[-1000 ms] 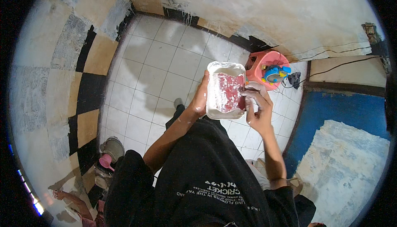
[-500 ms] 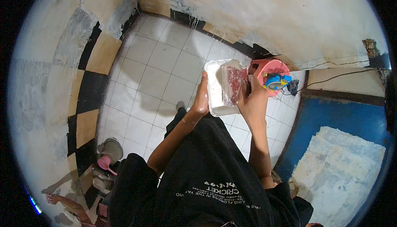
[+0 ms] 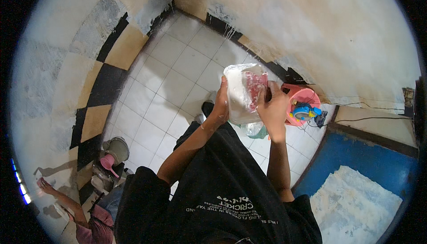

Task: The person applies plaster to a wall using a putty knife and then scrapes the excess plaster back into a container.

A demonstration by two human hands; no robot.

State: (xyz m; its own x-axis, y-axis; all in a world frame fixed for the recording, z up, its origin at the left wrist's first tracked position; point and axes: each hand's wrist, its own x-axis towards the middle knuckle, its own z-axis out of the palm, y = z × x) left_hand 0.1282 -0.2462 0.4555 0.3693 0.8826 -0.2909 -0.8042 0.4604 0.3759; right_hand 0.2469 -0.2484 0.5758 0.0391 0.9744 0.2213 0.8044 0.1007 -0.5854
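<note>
My left hand [image 3: 220, 104] grips the left side of a shallow, clear plastic tub [image 3: 240, 120] at waist height. White paste [image 3: 237, 86] coats its inside. A flat red putty spreader [image 3: 256, 88], smeared with white, lies tilted over the right half of the tub. My right hand [image 3: 275, 108] is closed on the spreader's right edge, with the thumb on its near side. The tips of the other fingers are partly hidden behind it.
A pink stool [image 3: 291, 120] at the right bears a blue-and-yellow device [image 3: 304, 110]. A plastic bag [image 3: 256, 130] shows below the tub. At left stand a grey bucket [image 3: 119, 148] and a pink dipper [image 3: 108, 161]. Another person's arm [image 3: 66, 199] reaches to the left wall. A blue panel [image 3: 356, 148] stands right.
The view has turned, shifting the stool and panel lower. The spreader and right hand have moved slightly within the tub. More of the other person and the plastic bag now show.
</note>
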